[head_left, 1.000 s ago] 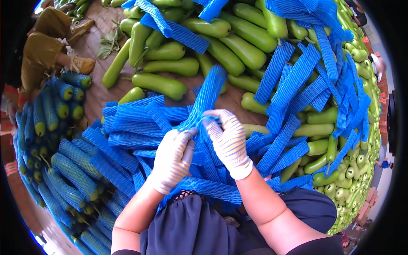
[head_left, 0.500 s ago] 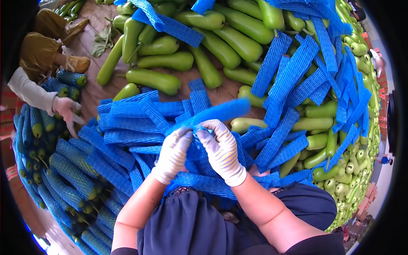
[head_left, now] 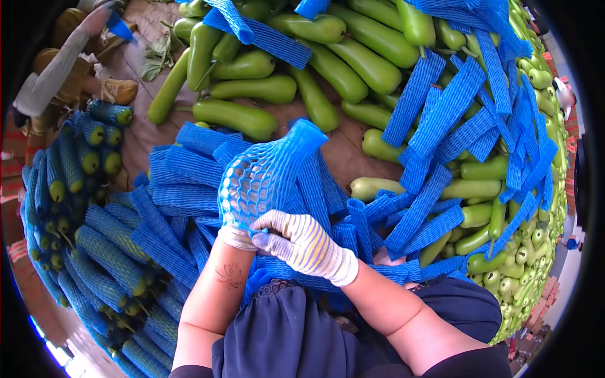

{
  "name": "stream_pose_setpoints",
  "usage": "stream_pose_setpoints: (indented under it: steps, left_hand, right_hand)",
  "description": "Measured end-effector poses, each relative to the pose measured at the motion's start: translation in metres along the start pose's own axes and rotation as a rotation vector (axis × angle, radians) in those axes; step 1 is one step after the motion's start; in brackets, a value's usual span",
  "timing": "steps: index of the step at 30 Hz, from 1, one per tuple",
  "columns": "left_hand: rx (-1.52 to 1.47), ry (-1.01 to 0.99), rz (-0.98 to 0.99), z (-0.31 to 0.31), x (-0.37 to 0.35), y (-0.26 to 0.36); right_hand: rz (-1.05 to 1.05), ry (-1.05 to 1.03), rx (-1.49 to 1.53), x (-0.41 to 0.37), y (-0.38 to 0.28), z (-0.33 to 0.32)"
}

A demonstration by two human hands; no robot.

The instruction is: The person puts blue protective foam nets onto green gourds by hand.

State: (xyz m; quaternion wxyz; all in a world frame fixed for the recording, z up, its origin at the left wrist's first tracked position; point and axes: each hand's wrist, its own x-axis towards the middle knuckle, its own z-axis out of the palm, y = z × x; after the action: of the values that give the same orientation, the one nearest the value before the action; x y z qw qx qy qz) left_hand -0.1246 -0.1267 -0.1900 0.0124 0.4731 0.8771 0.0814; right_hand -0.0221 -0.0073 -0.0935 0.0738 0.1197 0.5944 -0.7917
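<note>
Floor [head_left: 354, 153] heaped with green gourds [head_left: 236, 118]; left hand [head_left: 247, 192] spread inside a net sleeve [head_left: 280, 154], right hand [head_left: 304, 243] pinching its rim.

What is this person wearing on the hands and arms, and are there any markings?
Both hands wear white knit gloves with faint yellow and purple stripes: the right hand plain to see, the left hand showing through a blue mesh sleeve. The forearms are bare, without sleeves; the left one bears a small dark line tattoo.
</note>
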Motion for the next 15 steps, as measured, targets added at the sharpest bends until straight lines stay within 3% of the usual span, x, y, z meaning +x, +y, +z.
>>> stream_pose_setpoints:
  steps: [3,5,7,9,10,12,15]
  left_hand:
    - [-0.107,0.006,-0.066,-0.004,-0.001,-0.001]
    - [-0.183,0.009,-0.104,-0.007,-0.018,0.004]
    - [-0.264,0.013,-0.135,-0.011,-0.020,-0.011]
    - [-0.349,0.011,-0.163,-0.012,-0.002,-0.026]
    - [-0.394,0.007,-0.176,-0.012,0.003,-0.024]
    - [-0.494,-0.007,-0.201,-0.016,-0.015,-0.034]
    - [-0.649,-0.019,-0.243,-0.016,-0.017,-0.033]
  right_hand:
    - [-0.143,-0.052,-0.096,-0.001,-0.016,0.013]
    - [-0.414,-0.035,-0.225,0.003,-0.016,0.023]
    - [-0.478,-0.048,-0.257,0.007,-0.018,0.027]
    - [-0.279,-0.129,-0.115,0.004,-0.003,0.031]
    - [-0.277,-0.126,-0.113,0.004,0.004,0.032]
    - [-0.070,-0.064,-0.032,0.002,0.015,0.032]
    - [-0.148,-0.152,-0.067,0.012,0.010,0.019]
